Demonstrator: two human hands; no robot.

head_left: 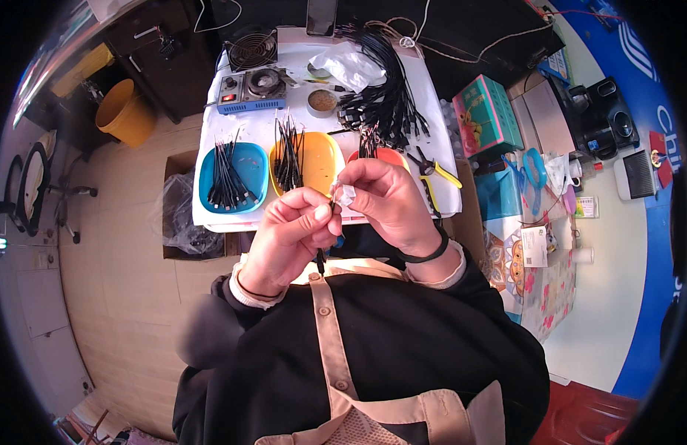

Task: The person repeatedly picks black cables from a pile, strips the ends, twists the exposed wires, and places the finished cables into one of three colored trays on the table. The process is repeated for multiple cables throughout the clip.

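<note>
Both my hands meet just in front of the near edge of the white work table. My left hand (295, 230) is closed in a pinch on a thin cable, whose black plug end (320, 261) hangs below the fingers. Close against it, the fingertips of my right hand (388, 204) are pressed together near the cable's upper end. A small whitish crumpled piece (346, 196) shows at the right thumb tip; whether it is held or wrapped on cannot be told. Behind the hands stand a blue tray (203, 189), a yellow tray (325, 156) and a partly hidden red tray (395, 156), all with short black cables.
Yellow-handled pliers (446, 173) lie at the table's right side. Farther back are a blue soldering station (250, 100), a round tin (322, 102), a fan (252, 50), a bundle of black cables (391, 89) and a white plastic bag (351, 67). A carton (176, 167) stands left.
</note>
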